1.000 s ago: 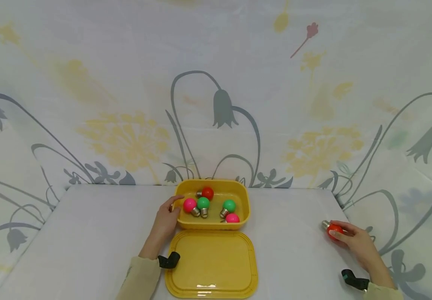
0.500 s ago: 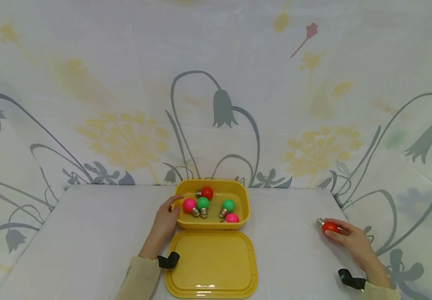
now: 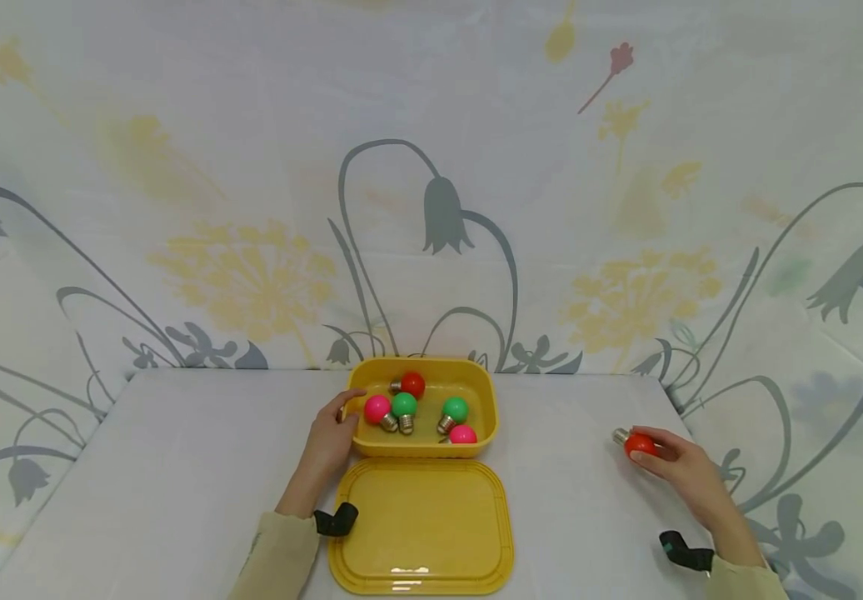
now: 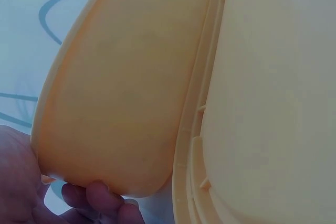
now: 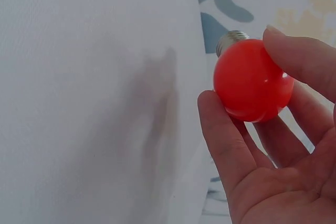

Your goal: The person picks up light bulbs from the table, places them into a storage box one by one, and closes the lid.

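In the right wrist view, my right hand (image 5: pixel 283 182) pinches a red light bulb (image 5: pixel 252 82) by its round glass, thumb on one side and fingers on the other. The bulb's silver screw base (image 3: pixel 618 436) points left, away from the palm. In the head view this hand is over the right side of the table. My left hand (image 3: pixel 331 433) holds a yellow box (image 3: pixel 487 392) at its left wall, fingertips at the rim. Inside the box lie a red bulb (image 3: pixel 412 385), two green bulbs, one a green bulb (image 3: pixel 456 409) at the right, and two pink bulbs, including a pink bulb (image 3: pixel 377 408) at the left.
A yellow lid (image 3: pixel 422 525) lies flat right in front of the box, under the left wrist's side. The white table (image 3: pixel 559 500) ends at the back against a flower-printed cloth (image 3: pixel 431 100), which also borders both sides.
My right hand has moved left with the red bulb, away from the table's right edge. The left hand stays at the box, and the bulbs inside have not moved.
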Demonstrator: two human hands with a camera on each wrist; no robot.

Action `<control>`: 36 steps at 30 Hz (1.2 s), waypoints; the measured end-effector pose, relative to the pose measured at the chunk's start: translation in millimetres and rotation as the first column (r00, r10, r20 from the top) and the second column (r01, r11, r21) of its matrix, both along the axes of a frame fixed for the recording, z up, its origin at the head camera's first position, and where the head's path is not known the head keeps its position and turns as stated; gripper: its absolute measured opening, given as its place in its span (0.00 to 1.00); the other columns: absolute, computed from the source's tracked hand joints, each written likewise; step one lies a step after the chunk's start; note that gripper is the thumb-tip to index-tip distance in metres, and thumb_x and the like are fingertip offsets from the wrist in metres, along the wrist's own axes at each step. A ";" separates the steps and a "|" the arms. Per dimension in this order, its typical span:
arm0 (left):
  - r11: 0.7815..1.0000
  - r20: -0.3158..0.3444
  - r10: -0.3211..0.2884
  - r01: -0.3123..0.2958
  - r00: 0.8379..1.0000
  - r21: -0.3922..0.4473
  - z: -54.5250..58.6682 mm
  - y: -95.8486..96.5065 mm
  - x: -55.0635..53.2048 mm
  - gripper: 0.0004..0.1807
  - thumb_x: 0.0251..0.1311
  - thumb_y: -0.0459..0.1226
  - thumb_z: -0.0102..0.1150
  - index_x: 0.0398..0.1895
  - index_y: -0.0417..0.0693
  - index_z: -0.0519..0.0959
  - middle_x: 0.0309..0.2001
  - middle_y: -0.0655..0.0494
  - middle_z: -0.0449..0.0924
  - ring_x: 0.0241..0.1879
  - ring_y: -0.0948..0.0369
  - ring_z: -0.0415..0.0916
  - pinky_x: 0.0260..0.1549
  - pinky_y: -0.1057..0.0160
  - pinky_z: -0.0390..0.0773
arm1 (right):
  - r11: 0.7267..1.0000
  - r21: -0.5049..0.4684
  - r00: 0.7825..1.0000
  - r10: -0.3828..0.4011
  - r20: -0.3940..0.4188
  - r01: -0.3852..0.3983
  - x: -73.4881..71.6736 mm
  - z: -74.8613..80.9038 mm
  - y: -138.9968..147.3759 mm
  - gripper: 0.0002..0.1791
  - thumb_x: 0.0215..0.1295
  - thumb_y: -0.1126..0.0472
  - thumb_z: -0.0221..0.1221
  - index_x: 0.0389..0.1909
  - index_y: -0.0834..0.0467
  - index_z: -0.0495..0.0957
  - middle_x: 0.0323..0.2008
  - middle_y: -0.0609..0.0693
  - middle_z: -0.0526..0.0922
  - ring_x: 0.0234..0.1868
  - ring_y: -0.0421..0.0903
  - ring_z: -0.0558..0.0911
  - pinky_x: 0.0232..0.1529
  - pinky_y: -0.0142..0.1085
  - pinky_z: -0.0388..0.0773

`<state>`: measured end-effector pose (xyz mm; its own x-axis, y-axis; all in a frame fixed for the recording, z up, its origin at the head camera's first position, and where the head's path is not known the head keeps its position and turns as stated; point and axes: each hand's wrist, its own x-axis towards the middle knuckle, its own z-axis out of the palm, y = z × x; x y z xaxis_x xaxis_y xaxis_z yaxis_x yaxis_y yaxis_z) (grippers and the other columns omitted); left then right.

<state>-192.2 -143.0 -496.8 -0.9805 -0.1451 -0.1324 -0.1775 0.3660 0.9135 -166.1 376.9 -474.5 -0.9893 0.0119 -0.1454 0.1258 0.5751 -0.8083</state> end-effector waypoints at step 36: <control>1.000 0.028 -0.003 0.002 1.000 0.009 2.1 0.4 1.6 0.23 0.70 0.32 0.46 0.66 0.52 0.74 0.71 0.39 0.63 0.70 0.44 0.59 0.67 0.43 0.61 | 0.990 -0.050 0.977 0.119 -0.179 -0.130 -12.7 5.2 -60.7 0.27 0.63 0.61 0.67 0.62 0.66 0.75 0.60 0.64 0.72 0.59 0.71 0.73 0.44 0.29 0.78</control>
<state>-190.5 -142.6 -494.8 -0.9768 -0.1414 -0.1607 -0.2018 0.3587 0.9114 -178.8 316.2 -469.3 -0.9926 -0.1166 0.0335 -0.0904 0.5258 -0.8458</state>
